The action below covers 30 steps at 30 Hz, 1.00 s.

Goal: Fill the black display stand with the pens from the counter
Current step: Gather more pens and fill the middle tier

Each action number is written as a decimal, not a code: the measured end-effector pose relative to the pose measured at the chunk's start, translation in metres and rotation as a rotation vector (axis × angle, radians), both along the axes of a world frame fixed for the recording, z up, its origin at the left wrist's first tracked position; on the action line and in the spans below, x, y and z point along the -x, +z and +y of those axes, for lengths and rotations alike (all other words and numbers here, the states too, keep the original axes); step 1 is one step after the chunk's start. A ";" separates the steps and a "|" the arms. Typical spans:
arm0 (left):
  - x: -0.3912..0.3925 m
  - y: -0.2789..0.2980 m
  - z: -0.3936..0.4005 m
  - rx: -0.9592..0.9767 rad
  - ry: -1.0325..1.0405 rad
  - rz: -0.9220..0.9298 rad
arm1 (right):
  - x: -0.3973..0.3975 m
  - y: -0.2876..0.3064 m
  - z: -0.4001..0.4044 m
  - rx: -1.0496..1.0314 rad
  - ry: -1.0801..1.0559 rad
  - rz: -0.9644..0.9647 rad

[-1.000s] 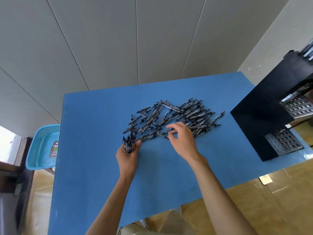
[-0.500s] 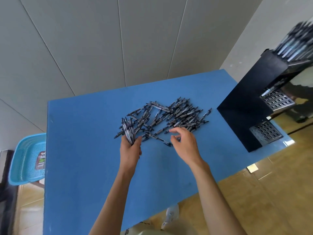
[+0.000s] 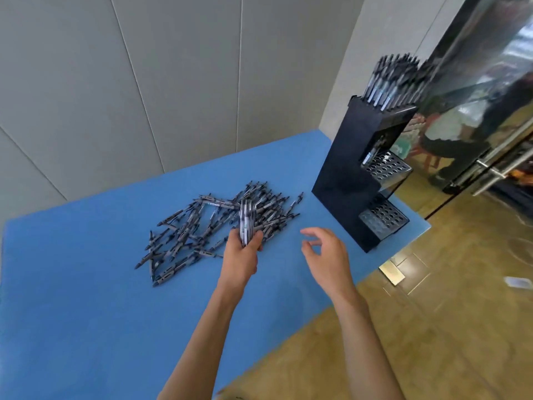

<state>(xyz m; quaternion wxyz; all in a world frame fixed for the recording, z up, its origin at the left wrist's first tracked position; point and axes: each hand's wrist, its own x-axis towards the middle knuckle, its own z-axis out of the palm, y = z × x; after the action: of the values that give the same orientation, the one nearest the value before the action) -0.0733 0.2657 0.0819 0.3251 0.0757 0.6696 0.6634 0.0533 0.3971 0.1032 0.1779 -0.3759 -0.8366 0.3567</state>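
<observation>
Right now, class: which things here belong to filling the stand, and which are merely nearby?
Job:
left hand gripping a bundle of pens
loose pens
black display stand
right hand, empty

Nearby:
blue counter
glass door

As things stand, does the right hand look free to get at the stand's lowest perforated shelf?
Probably yes. The right hand is open and holds nothing, and only bare blue counter lies between it and the black display stand. Its lowest perforated shelf shows no pens and faces the open side.
</observation>
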 end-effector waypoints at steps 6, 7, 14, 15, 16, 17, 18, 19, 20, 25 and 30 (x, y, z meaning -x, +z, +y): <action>-0.062 0.020 0.053 -0.066 -0.013 0.047 | -0.070 0.002 0.047 0.022 -0.025 0.044; -0.075 0.023 0.062 -0.059 -0.015 0.074 | -0.084 0.004 0.058 0.021 -0.026 0.053; -0.160 0.053 0.138 -0.052 -0.007 0.148 | -0.172 0.032 0.146 -0.045 0.032 0.088; -0.171 0.057 0.150 -0.073 -0.009 0.148 | -0.182 0.036 0.160 -0.057 0.046 0.092; -0.182 0.062 0.162 -0.092 -0.010 0.148 | -0.190 0.041 0.173 -0.064 0.060 0.093; -0.191 0.067 0.174 -0.108 -0.012 0.146 | -0.197 0.046 0.185 -0.071 0.076 0.094; -0.200 0.072 0.184 -0.119 -0.014 0.149 | -0.202 0.051 0.196 -0.083 0.095 0.094; -0.207 0.076 0.194 -0.129 -0.014 0.157 | -0.205 0.055 0.206 -0.099 0.115 0.093; -0.214 0.080 0.203 -0.139 -0.016 0.167 | -0.207 0.060 0.215 -0.116 0.135 0.092; -0.224 0.093 0.243 -0.162 0.004 0.198 | -0.196 0.077 0.257 -0.146 0.201 0.141; -0.206 0.088 0.281 -0.152 0.058 0.200 | -0.172 0.074 0.296 -0.150 0.243 0.175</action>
<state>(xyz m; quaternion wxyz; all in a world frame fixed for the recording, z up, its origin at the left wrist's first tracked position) 0.1330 0.5467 0.1696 0.2306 0.1466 0.6484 0.7105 0.2249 0.6935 0.1772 0.2331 -0.2252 -0.8815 0.3433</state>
